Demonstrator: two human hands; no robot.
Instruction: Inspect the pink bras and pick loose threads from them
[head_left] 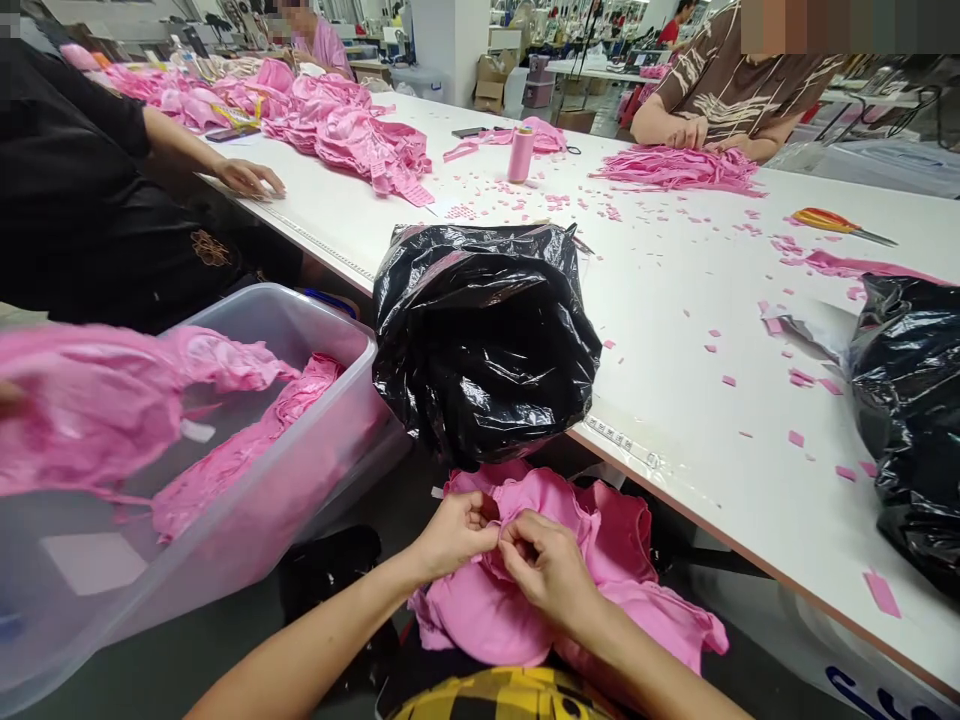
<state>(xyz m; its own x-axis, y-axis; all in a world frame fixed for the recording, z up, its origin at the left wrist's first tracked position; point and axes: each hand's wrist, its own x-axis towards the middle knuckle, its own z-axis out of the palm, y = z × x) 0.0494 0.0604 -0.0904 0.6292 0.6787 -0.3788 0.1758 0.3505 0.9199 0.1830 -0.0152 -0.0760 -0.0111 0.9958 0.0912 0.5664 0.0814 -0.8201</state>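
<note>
A pink garment [517,600] lies bunched in my lap below the table edge. My left hand [454,532] pinches a fold of it at the top, fingers closed. My right hand [547,568] is closed on the same fold right beside it, the fingertips of both hands touching. A black plastic bag [484,340] hangs over the table edge just above my hands.
A clear plastic bin [300,330] with pink garments stands at my left. The white table [675,330] carries pink scraps, a pink thread spool [520,154], orange scissors [829,221] and another black bag [911,400]. Other people sit around, one arm [225,165] resting on the table.
</note>
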